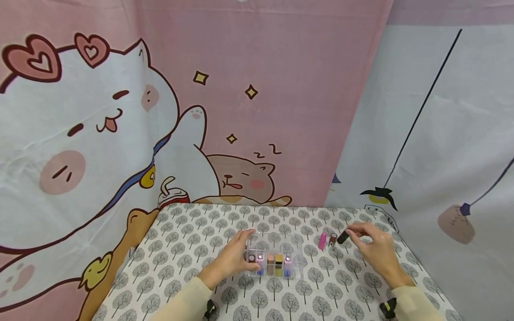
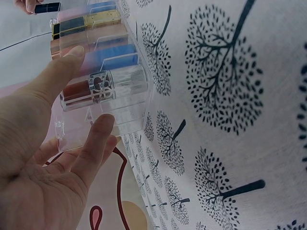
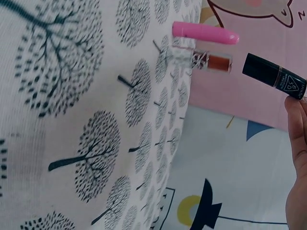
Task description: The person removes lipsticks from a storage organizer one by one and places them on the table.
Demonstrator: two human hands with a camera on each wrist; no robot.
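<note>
My left hand (image 1: 232, 257) grips the left end of a clear plastic lipstick organizer (image 1: 298, 263), the thumb at its near side and the fingers spread toward its far side. Several lip products stand in its front row: in the left wrist view, a clear-capped dark red tube (image 2: 76, 95), a blue-and-pink one (image 2: 120, 56) and a black-and-gold one (image 2: 103, 19). To the right, my right hand (image 1: 375, 249) pinches a black lipstick tube (image 3: 263, 71) by its upper end, raised over the cloth. Its lettering shows in the right wrist view.
Left of the held lipstick, a bright pink tube (image 1: 322, 240) and a clear-and-brownish-red lip gloss (image 1: 332, 239) stand side by side on the tree-print tablecloth (image 1: 225, 296). A cartoon-print curtain (image 1: 301, 111) hangs behind the table and along its sides.
</note>
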